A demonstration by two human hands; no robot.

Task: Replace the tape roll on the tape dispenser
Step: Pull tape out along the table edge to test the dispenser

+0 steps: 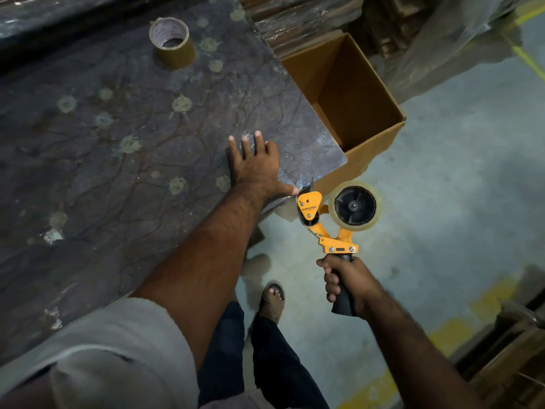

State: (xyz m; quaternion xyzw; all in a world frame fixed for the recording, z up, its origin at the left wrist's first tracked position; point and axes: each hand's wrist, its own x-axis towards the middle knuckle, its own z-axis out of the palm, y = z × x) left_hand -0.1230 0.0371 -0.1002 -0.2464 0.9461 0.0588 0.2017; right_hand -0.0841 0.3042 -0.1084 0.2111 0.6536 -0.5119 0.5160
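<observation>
Orange tape dispenser (327,222) with a clear tape roll (355,206) sits clamped in my right hand (348,283), fingers wrapped around its black grip. My left hand (256,165) presses flat, fingers spread, on the dark patterned table (118,143), thumb near the dispenser's blade.

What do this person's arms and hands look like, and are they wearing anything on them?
Both hands, left and right, are bare: no gloves, rings or watch show. The left arm has a light grey sleeve rolled above the elbow, leaving a hairy forearm uncovered. The right forearm is also uncovered as far as the frame shows.
</observation>
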